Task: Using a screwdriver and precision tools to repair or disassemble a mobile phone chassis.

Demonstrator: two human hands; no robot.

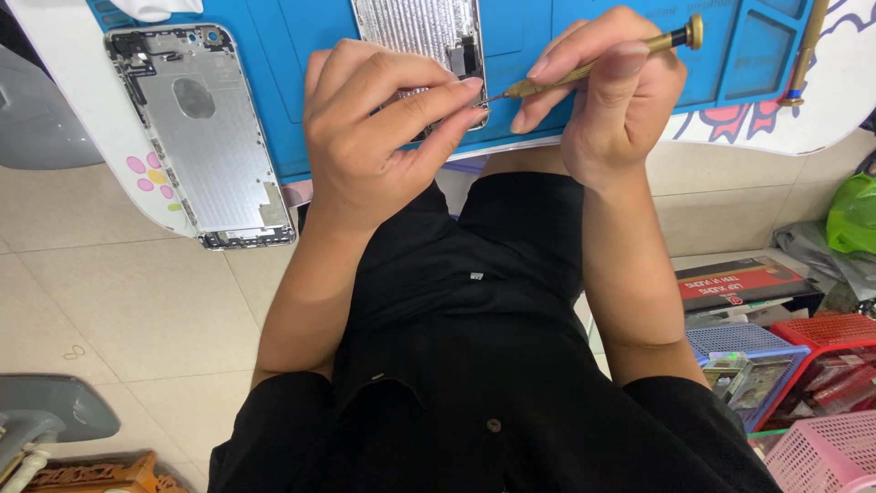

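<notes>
Both hands (pixel 493 110) crowding phone (pixel 420 36) at mat edge (pixel 511 137).

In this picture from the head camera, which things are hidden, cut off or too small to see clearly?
- Head view: the screwdriver tip is too small, and whatever it touches cannot be made out.
- The left hand covers the lower part of the phone housing; the top edge cuts off the rest.
- The right hand covers the screwdriver's middle.
- A second tool is cut off by the top edge.
</notes>
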